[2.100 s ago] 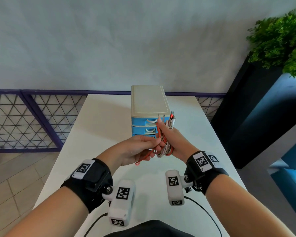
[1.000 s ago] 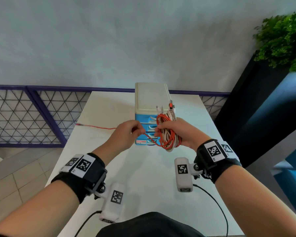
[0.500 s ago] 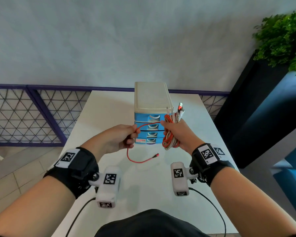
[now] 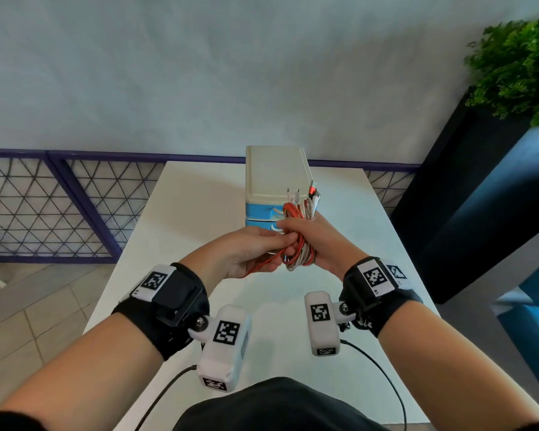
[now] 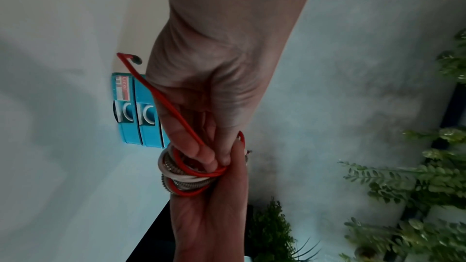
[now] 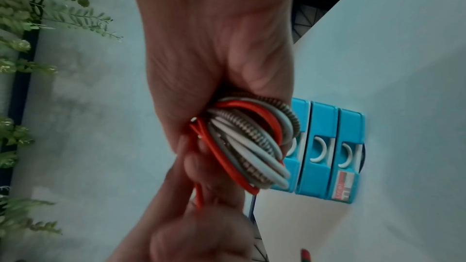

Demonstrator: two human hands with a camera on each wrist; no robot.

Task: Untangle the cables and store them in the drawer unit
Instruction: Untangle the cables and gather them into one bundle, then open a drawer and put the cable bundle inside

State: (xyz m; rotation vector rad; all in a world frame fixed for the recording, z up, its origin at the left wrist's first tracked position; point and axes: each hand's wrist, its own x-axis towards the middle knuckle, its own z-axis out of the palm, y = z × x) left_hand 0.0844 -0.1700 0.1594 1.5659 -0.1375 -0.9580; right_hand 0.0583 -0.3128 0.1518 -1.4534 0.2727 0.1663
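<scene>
A cream and blue drawer unit (image 4: 274,172) stands at the middle of the white table, all three drawers (image 6: 325,146) closed. Just in front of it my right hand (image 4: 321,237) grips a coiled bundle of red, white and braided cables (image 4: 299,213), with the plugs sticking up. My left hand (image 4: 271,244) is pressed against the bundle and pinches the red cable (image 5: 174,107) at the coil. A short red tail (image 4: 262,267) runs back under the left palm. In the right wrist view the coil (image 6: 252,146) fills my right fist.
The white table (image 4: 199,197) has bare surface on both sides of the unit and in front of me. A purple mesh railing (image 4: 44,206) runs behind and to the left. A dark planter with a green plant (image 4: 517,66) stands close at the right.
My left hand, which held the red cable out to the left with a long loose end hanging, has come in against the bundle. Only a short red tail is left free.
</scene>
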